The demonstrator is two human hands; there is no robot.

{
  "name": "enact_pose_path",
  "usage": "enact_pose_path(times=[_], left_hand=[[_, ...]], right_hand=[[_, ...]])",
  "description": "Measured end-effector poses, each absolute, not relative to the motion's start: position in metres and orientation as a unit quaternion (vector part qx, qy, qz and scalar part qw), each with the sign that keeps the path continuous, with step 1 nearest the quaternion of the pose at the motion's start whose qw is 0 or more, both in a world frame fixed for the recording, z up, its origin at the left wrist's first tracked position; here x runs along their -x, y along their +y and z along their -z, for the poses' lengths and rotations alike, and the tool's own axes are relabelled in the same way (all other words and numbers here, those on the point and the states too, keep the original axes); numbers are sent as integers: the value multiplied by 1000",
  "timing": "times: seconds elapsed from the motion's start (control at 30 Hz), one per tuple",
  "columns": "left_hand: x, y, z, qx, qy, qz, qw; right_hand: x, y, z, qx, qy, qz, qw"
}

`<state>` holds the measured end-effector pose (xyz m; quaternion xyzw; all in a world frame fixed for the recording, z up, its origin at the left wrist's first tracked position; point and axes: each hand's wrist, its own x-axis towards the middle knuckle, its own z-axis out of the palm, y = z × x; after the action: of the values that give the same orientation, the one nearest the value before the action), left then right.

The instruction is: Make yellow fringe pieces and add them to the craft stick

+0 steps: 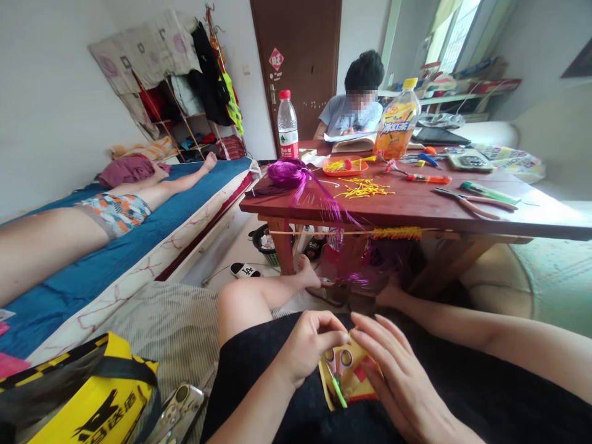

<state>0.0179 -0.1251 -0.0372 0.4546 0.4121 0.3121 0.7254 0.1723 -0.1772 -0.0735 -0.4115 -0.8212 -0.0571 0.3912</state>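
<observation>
Over my lap, my left hand [313, 345] is closed, thumb and forefinger pinched together. Whatever is between those fingertips is too small to make out. Close beside it, my right hand [393, 367] has its fingers stretched out, the fingertips almost meeting the left ones. Beneath both hands a shallow yellow container [358, 391] rests on my dark clothing, partly hidden by them. Inside it lie scissors [341, 362] with pale purple handles and something bright green [339, 391] at the blades. A small red piece [361, 372] shows near my right hand.
The red-brown table [305, 211] ahead bears purple strands [289, 176], yellow stems [365, 188], an orange dish [345, 168], pliers [476, 202] and two bottles. A stick with yellow fringe [398, 233] lies along its near edge. A yellow bag [99, 394] stands at left. Another person sits behind the table; one lies on the bed.
</observation>
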Motion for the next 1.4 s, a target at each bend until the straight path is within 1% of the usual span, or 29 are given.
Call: enact_pose_path(times=[0.17, 0.3, 0.4, 0.5, 0.6, 0.67, 0.73, 0.83, 0.97, 1.03, 1.1, 1.23, 1.3, 1.33, 1.4], left_hand=[[-18, -125, 43, -420, 429, -312, 736], [-18, -121, 49, -375, 415, -247, 791], [-19, -119, 48, -340, 400, -176, 833], [-22, -121, 45, -316, 387, -121, 857], [-24, -124, 45, -302, 380, -87, 870], [-24, -125, 47, -298, 379, -78, 872], [-23, -126, 48, -299, 383, -80, 870], [-21, -125, 49, -309, 396, -100, 859], [-20, -122, 49, -346, 417, -142, 828], [-20, -121, 50, -375, 427, -160, 807], [-21, -121, 49, -408, 435, -175, 783], [-22, -124, 41, -475, 456, -204, 725], [-23, -128, 35, -538, 469, -229, 662], [-23, -130, 33, -594, 471, -242, 605], [-23, -135, 31, -721, 457, -262, 450]], right_hand=[[-167, -177, 79, 380, -850, 59, 362], [-181, -175, 59, 341, -881, 19, 327], [-196, -168, 28, 249, -931, 21, 266], [-204, -160, 4, 134, -963, 52, 228], [-206, -155, 0, 53, -976, 69, 201], [-206, -155, 6, 40, -976, 58, 204], [-205, -156, 15, 62, -965, 39, 253], [-202, -160, 28, 147, -931, -2, 333], [-193, -164, 42, 289, -866, -135, 384], [-188, -164, 47, 361, -819, -207, 395], [-184, -164, 49, 418, -781, -263, 382], [-179, -160, 49, 476, -736, -321, 358], [-177, -158, 48, 496, -717, -336, 356], [-176, -157, 48, 506, -707, -343, 356], [-175, -154, 48, 521, -685, -364, 357]])
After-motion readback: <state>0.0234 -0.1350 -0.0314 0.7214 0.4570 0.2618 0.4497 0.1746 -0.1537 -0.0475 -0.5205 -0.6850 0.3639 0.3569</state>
